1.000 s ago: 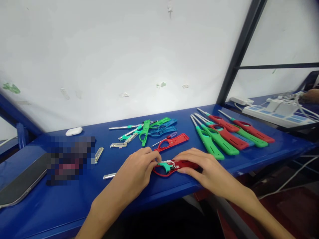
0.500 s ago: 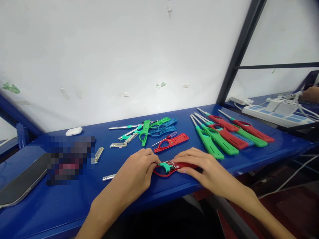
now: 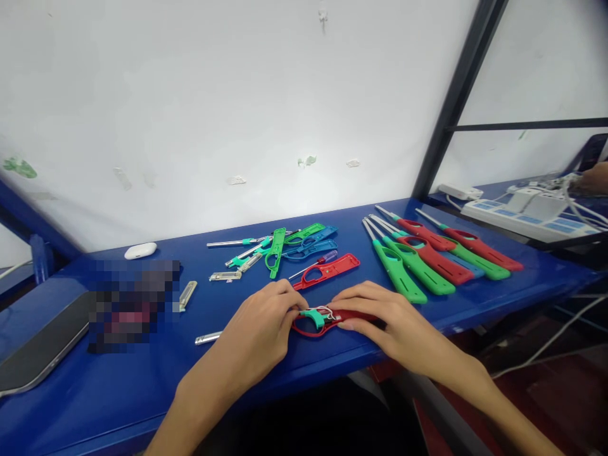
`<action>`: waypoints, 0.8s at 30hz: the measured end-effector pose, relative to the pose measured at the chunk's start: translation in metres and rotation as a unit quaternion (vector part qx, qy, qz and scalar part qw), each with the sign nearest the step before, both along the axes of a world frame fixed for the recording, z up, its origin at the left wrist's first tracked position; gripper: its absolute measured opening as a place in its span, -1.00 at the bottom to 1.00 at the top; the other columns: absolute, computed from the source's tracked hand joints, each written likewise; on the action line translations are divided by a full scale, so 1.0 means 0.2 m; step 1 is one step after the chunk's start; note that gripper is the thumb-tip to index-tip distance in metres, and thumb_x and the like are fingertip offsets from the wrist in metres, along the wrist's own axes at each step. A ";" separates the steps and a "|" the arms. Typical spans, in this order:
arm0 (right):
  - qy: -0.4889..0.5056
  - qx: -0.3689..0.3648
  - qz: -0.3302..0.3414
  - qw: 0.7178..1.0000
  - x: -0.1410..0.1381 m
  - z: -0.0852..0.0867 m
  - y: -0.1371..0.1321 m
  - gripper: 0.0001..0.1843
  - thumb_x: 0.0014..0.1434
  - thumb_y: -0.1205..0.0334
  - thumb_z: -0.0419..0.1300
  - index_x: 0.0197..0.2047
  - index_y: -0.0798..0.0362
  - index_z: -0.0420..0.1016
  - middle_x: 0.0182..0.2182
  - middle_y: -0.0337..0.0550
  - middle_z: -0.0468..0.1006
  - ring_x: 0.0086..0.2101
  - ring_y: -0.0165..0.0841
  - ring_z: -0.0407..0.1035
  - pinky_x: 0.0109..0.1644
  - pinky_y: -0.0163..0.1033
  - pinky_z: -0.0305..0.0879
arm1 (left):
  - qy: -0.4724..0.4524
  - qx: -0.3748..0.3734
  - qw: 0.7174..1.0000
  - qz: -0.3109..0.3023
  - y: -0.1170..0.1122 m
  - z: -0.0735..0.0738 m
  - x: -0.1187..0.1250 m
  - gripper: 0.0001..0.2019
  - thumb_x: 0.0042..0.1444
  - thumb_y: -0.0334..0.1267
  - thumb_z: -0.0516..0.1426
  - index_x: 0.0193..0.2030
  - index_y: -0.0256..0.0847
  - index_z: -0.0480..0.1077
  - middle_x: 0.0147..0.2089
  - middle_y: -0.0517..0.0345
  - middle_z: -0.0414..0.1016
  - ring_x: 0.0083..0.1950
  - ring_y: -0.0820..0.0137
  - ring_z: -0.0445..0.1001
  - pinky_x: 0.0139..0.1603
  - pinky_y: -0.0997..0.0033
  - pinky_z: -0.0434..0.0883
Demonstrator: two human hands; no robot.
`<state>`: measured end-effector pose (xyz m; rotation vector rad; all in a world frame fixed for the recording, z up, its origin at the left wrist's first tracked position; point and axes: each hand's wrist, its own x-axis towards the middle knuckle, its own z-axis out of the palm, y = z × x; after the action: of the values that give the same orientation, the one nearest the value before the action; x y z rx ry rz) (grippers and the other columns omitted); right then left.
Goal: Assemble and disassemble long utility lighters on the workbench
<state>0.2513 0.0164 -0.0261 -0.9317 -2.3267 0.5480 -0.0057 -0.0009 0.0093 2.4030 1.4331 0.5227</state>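
An opened red gas lighter point(image 3: 311, 332) lies near the table's front edge, its green trigger point(image 3: 317, 318) and white wires point(image 3: 327, 310) exposed. My left hand point(image 3: 263, 320) is closed at its front end, fingertips pinched beside the trigger. Out past that hand, to the left, pokes the metal tube point(image 3: 208, 338). My right hand point(image 3: 380, 310) grips the red handle, thumb in front and fingers behind, covering much of it. Just behind my hands are a red shell half point(image 3: 332, 269) and a screwdriver point(image 3: 327, 257) with a purple handle.
Whole lighters point(image 3: 444, 259) in red, green and blue lie at right. Farther back are green shell halves point(image 3: 276, 250), blue ones point(image 3: 313, 247), metal tubes point(image 3: 228, 244) and clear fuel tanks point(image 3: 225, 276). At left are a white case point(image 3: 140, 251) and a dark grey device point(image 3: 42, 348).
My left fingertips have shifted slightly at the lighter's front end. The right hand and the lighter look nearly unchanged.
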 end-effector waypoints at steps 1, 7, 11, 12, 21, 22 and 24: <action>0.001 0.001 0.001 1.000 0.00 0.00 0.00 -0.71 0.47 0.19 0.20 0.19 -0.12 0.59 0.09 -0.22 0.61 0.10 -0.31 0.44 0.26 -0.20 0.34 | 0.000 0.000 1.000 0.000 0.00 0.00 0.00 -0.69 0.42 -0.48 0.00 -0.09 -0.12 0.56 -0.04 0.13 0.52 -0.02 0.25 0.51 0.03 0.21 0.40; 0.010 0.007 0.003 1.000 0.00 0.00 0.00 -0.73 0.47 0.17 0.19 0.16 -0.10 0.61 0.07 -0.21 0.61 0.08 -0.32 0.45 0.25 -0.21 0.35 | -0.002 0.004 1.000 0.011 0.01 -0.01 0.01 -0.72 0.37 -0.52 0.01 -0.11 -0.14 0.51 -0.07 0.12 0.51 -0.06 0.23 0.50 -0.06 0.22 0.38; 0.013 0.012 0.003 1.000 0.00 -0.01 0.00 -0.73 0.48 0.17 0.19 0.17 -0.10 0.61 0.06 -0.21 0.61 0.08 -0.32 0.44 0.24 -0.22 0.34 | -0.003 0.003 1.000 0.016 0.02 -0.01 0.01 -0.74 0.36 -0.53 0.02 -0.12 -0.14 0.49 -0.08 0.13 0.50 -0.07 0.23 0.50 -0.09 0.23 0.37; 0.013 0.013 0.003 1.000 0.00 -0.01 0.00 -0.72 0.47 0.16 0.19 0.17 -0.10 0.61 0.06 -0.22 0.61 0.08 -0.32 0.44 0.24 -0.22 0.34 | -0.003 0.003 1.000 0.016 0.01 -0.02 0.01 -0.74 0.36 -0.53 0.02 -0.12 -0.14 0.48 -0.09 0.13 0.50 -0.08 0.23 0.50 -0.10 0.23 0.37; 0.012 0.025 0.000 1.000 0.00 -0.02 0.01 -0.73 0.47 0.16 0.19 0.15 -0.11 0.62 0.06 -0.20 0.62 0.07 -0.30 0.46 0.23 -0.19 0.37 | 0.000 0.011 1.000 0.016 0.01 -0.04 0.01 -0.74 0.35 -0.54 -0.01 -0.13 -0.16 0.44 -0.10 0.12 0.47 -0.11 0.23 0.48 -0.14 0.24 0.35; 0.011 0.026 -0.001 1.000 0.00 -0.02 0.01 -0.73 0.47 0.16 0.19 0.14 -0.11 0.62 0.06 -0.19 0.62 0.07 -0.30 0.46 0.23 -0.18 0.37 | 0.000 0.012 1.000 0.016 0.01 -0.04 0.01 -0.74 0.35 -0.54 -0.01 -0.13 -0.16 0.44 -0.10 0.12 0.48 -0.11 0.23 0.49 -0.14 0.24 0.35; 0.009 0.027 -0.001 1.000 0.00 -0.03 0.01 -0.74 0.47 0.17 0.19 0.14 -0.11 0.63 0.06 -0.18 0.62 0.08 -0.29 0.47 0.24 -0.17 0.38 | 0.001 0.011 1.000 0.017 0.01 -0.04 0.01 -0.74 0.35 -0.55 -0.01 -0.13 -0.16 0.44 -0.11 0.12 0.48 -0.10 0.23 0.49 -0.14 0.25 0.36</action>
<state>0.2518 0.0190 -0.0312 -0.9013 -2.3112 0.4893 -0.0045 0.0012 0.0021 2.4007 1.4788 0.5475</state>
